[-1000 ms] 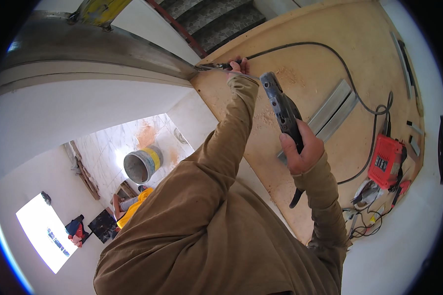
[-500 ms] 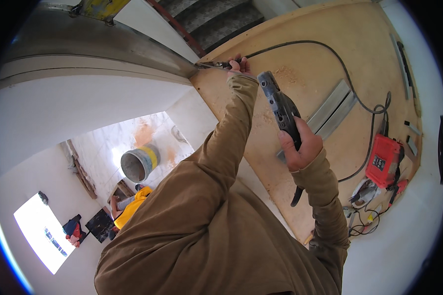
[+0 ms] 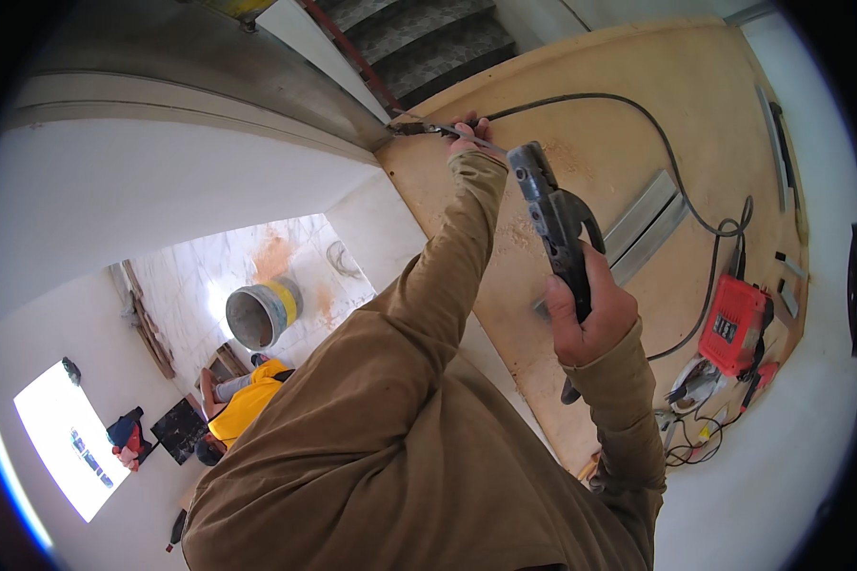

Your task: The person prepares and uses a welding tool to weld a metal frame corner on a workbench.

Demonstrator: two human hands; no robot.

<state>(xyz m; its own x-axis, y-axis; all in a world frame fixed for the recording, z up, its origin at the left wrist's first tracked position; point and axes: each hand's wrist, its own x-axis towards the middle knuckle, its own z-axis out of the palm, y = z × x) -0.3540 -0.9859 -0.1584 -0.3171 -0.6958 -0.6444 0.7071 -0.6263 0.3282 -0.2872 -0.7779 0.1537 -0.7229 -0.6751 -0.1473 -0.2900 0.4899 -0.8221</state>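
My right hand (image 3: 595, 319) is closed round the black handle of a welding electrode holder (image 3: 552, 214), its worn grey jaw end pointing up and away. From the jaw end a thin rod (image 3: 481, 140) runs up-left, past my left hand. Farther off, my left hand (image 3: 470, 133) has its fingers bent round a dark ground clamp (image 3: 440, 129), partly hidden by the fingers. The clamp reaches the end of a grey metal beam (image 3: 352, 119); its bite is too small to make out. A black cable (image 3: 628, 100) leads from there across the tan board.
Two grey metal bars (image 3: 643, 224) lie on the tan board (image 3: 505, 295). At right stands a red welding machine (image 3: 736, 325) beside tangled wires (image 3: 700, 443). Dark stairs (image 3: 428, 48) rise beyond. Below left are a bucket (image 3: 262, 314) and a person in yellow (image 3: 248, 404).
The view has shifted slightly. My right hand and the electrode holder have come a little right and nearer. The thin rod shows more plainly across my left hand, which keeps its place at the clamp.
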